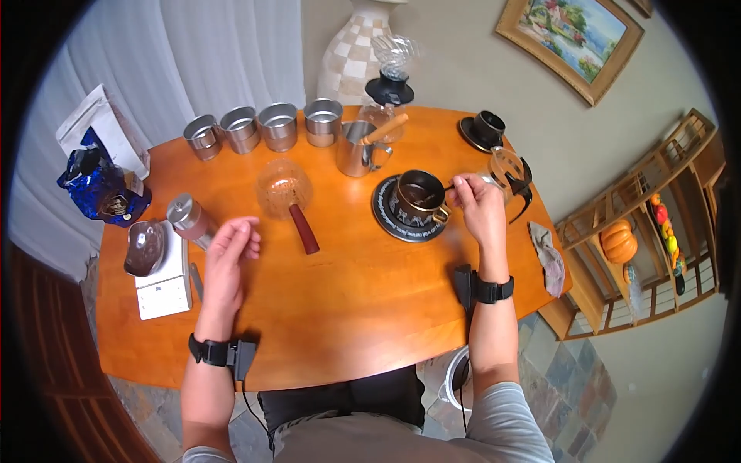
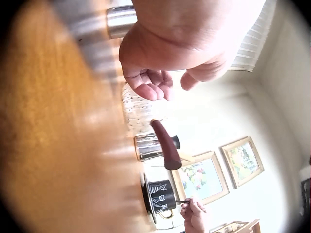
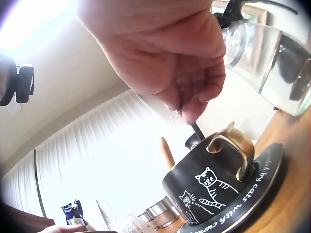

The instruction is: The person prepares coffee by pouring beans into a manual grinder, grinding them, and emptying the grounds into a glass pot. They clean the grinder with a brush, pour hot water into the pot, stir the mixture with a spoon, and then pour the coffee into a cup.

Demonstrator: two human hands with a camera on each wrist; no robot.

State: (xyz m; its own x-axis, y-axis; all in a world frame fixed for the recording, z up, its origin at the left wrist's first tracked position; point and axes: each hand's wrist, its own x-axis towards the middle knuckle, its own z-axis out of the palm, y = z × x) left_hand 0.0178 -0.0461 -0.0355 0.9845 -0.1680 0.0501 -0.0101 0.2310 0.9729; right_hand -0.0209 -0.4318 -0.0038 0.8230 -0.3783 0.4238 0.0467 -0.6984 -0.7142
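A black cup with white cat drawings and a gold handle (image 1: pixel 417 199) (image 3: pixel 209 177) stands on a black saucer with white lettering (image 1: pixel 392 224), holding dark liquid. My right hand (image 1: pixel 480 212) (image 3: pixel 170 58) pinches the end of a thin dark utensil (image 1: pixel 450 187) that reaches into the cup. My left hand (image 1: pixel 226 258) (image 2: pixel 180 48) hovers over the table's left side, fingers loosely bent, holding nothing. Nearest to it are a steel-topped grinder (image 1: pixel 191 219) and a glass vessel (image 1: pixel 283 189) with a dark red handle (image 1: pixel 304 229) (image 2: pixel 166 145).
Several steel cups (image 1: pixel 279 126) line the back edge, beside a steel pitcher (image 1: pixel 356 150) with a wooden-handled tool. A white scale (image 1: pixel 164 292) and coffee bags (image 1: pixel 104 189) stand left. At right are a glass pot (image 1: pixel 507 171), another black cup (image 1: pixel 488 126) and a cloth (image 1: pixel 547 260).
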